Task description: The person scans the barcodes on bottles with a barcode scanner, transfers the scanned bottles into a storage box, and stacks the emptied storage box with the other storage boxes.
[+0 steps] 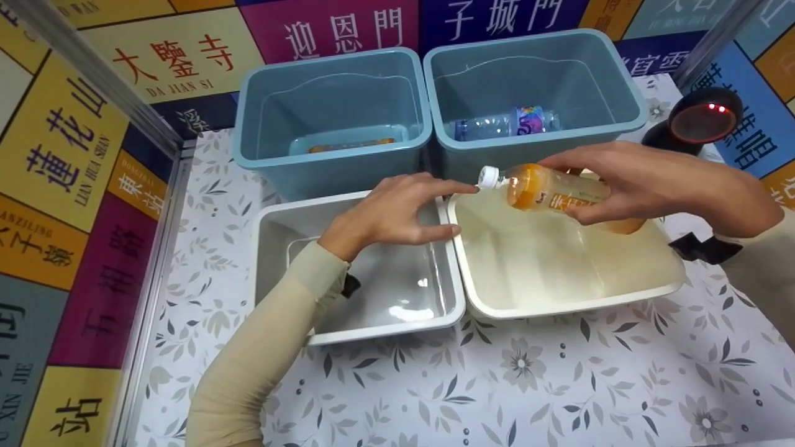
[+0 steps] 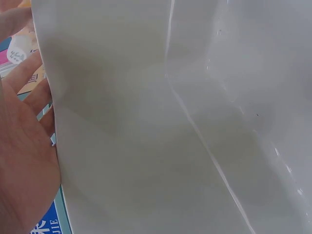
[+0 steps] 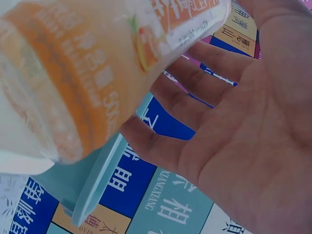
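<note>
My right hand (image 1: 658, 180) grips a plastic drink bottle (image 1: 546, 190) with an orange label, its fingers and thumb around the body. The bottle lies nearly level above the cream bin (image 1: 559, 307), its white cap (image 1: 489, 177) pointing left. In the right wrist view the base end of the bottle (image 3: 92, 83) shows close up, label marked 500. My left hand (image 1: 400, 214) is over the right side of the white bin (image 1: 385, 330), its index fingertip right at the cap. Its fingers are extended, thumb apart, and it holds nothing.
Behind stand two blue bins. The left one (image 1: 332, 160) has an orange-brown item (image 1: 351, 145) at its bottom; the right one (image 1: 540, 138) holds a clear bottle (image 1: 506, 124) with a purple label. A black round device (image 1: 706, 116) with red lights stands at the right.
</note>
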`<state>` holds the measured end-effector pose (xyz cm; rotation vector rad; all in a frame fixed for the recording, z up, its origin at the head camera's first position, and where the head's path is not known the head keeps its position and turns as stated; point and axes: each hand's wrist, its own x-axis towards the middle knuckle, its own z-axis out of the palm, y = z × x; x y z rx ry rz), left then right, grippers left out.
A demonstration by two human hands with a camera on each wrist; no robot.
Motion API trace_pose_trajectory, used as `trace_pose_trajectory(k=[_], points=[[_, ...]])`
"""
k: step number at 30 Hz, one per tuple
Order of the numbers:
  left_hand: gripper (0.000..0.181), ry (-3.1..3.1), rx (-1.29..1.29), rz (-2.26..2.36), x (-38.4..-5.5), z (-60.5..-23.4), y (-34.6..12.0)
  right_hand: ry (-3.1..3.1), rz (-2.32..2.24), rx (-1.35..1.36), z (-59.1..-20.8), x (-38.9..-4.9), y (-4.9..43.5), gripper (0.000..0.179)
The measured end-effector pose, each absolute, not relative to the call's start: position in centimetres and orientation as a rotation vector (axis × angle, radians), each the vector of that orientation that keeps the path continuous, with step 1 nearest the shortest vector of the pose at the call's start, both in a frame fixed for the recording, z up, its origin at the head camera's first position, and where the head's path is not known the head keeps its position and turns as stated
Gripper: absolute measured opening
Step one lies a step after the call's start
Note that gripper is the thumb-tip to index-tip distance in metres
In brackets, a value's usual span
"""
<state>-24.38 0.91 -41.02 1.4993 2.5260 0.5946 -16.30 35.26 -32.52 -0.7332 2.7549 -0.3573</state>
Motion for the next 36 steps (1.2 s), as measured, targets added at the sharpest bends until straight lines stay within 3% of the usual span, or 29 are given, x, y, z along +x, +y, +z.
trace_pose_trajectory(k=[11,36], points=[[0.063,2.529,1.507,0.594,-24.4,-41.1,0.9,2.819,-0.405,-0.765,-31.7,-16.2,36.1,0.067],[0.062,2.519,1.494,0.597,-24.4,-40.9,1.0,2.954,-0.457,-0.586,-30.6,-15.4,37.6,0.081]])
